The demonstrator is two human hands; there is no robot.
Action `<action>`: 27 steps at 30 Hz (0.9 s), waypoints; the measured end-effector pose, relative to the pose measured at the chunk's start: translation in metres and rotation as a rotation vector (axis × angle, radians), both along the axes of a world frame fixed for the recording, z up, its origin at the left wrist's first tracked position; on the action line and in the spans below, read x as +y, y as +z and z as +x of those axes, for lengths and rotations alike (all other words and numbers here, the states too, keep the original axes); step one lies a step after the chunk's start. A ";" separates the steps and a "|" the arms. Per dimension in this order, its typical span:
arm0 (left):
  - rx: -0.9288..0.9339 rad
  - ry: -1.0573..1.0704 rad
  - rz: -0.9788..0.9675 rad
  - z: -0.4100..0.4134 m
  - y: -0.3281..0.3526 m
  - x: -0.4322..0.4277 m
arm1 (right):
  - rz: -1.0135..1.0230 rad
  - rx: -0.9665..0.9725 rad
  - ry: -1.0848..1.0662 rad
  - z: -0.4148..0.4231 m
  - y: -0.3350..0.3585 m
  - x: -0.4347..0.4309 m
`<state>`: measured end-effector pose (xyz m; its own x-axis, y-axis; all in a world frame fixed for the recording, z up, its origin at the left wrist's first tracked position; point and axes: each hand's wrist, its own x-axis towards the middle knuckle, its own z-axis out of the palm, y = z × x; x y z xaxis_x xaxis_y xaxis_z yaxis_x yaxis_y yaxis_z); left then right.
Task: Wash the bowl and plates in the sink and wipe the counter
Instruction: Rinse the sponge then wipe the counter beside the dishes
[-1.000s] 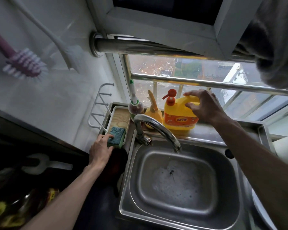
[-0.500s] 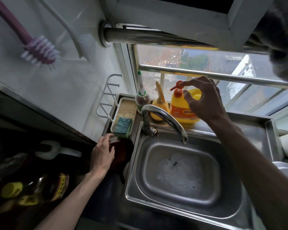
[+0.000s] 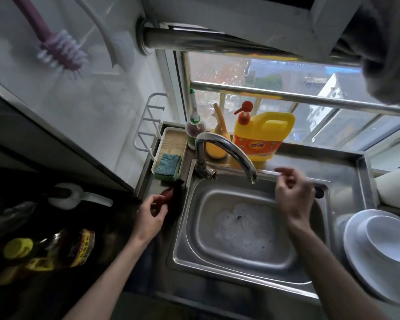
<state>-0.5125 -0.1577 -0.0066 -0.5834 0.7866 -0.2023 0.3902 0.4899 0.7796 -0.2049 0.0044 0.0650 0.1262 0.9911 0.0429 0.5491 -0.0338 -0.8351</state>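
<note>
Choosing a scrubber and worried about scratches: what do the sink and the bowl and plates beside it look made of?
The sink: stainless steel, brushed finish, going by its grey metallic sheen and soft reflections. The bowl and plates: white, smooth, glossy; probably glazed ceramic, though melamine cannot be ruled out.

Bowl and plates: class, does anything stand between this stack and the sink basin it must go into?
Nothing visible does. The bowl sits on the plates just right of the sink, only the sink's rim between them. The empty right hand is above the basin's right side; the faucet ends near its back edge.
</note>
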 end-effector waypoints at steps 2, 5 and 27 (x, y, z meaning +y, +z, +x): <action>-0.190 -0.012 0.054 0.020 0.016 -0.003 | -0.302 0.089 0.022 -0.008 -0.028 -0.027; -0.414 -0.104 0.040 0.056 0.023 -0.005 | -0.810 0.500 0.167 -0.046 -0.041 -0.067; -0.805 0.211 -0.007 0.160 -0.005 0.025 | -0.553 0.220 0.014 0.015 -0.094 -0.097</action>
<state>-0.3530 -0.1323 -0.0114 -0.3932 0.6744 -0.6250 -0.3857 0.4960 0.7779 -0.1903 -0.0929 -0.0287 0.0601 0.8607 -0.5056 0.3689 -0.4898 -0.7899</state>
